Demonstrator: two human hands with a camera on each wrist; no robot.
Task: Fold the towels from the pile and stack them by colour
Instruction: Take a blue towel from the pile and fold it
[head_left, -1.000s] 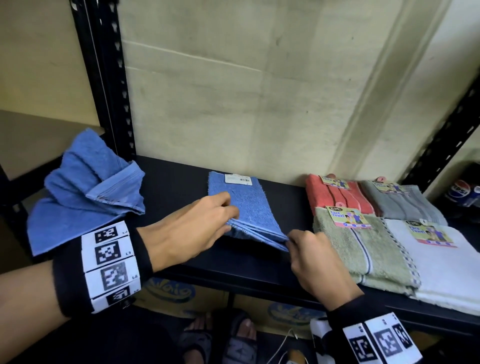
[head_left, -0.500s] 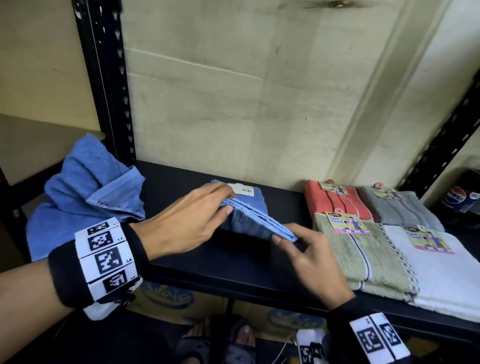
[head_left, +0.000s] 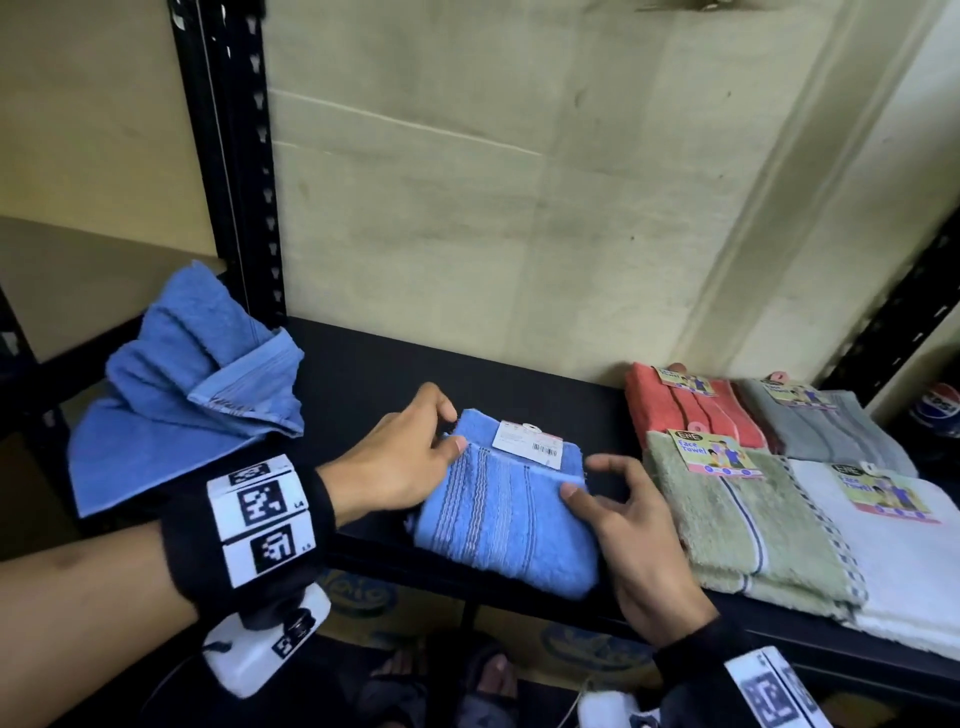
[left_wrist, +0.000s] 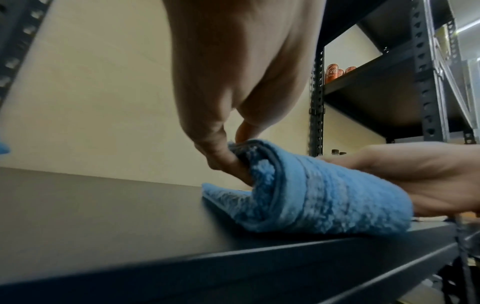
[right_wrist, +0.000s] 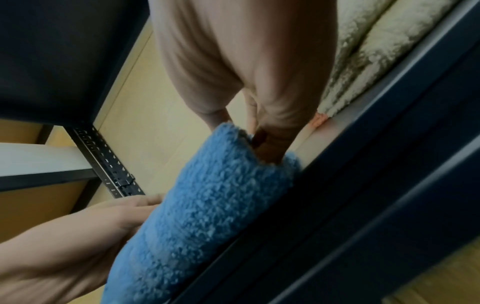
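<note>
A blue towel (head_left: 506, 506) lies folded on the black shelf (head_left: 363, 374), with its striped band and a white label facing up. My left hand (head_left: 451, 428) pinches its far left corner between thumb and finger, which the left wrist view shows at the towel's (left_wrist: 319, 189) top layer. My right hand (head_left: 582, 475) holds the right edge with the thumb on top. In the right wrist view its thumb is tucked into the fold of the towel (right_wrist: 207, 205). A loose, unfolded blue towel (head_left: 197, 395) lies heaped at the shelf's left end.
Folded towels lie in stacks to the right: red (head_left: 670, 415), grey (head_left: 831, 431), green (head_left: 737, 519) and white (head_left: 909, 561), all with labels. A black shelf post (head_left: 234, 156) rises behind the loose towel. A cola can (head_left: 937, 415) stands far right. The wall is close behind.
Both hands lifted the blue towel's near edge and folded it over to the far edge. It now lies shorter, with the striped band on top.
</note>
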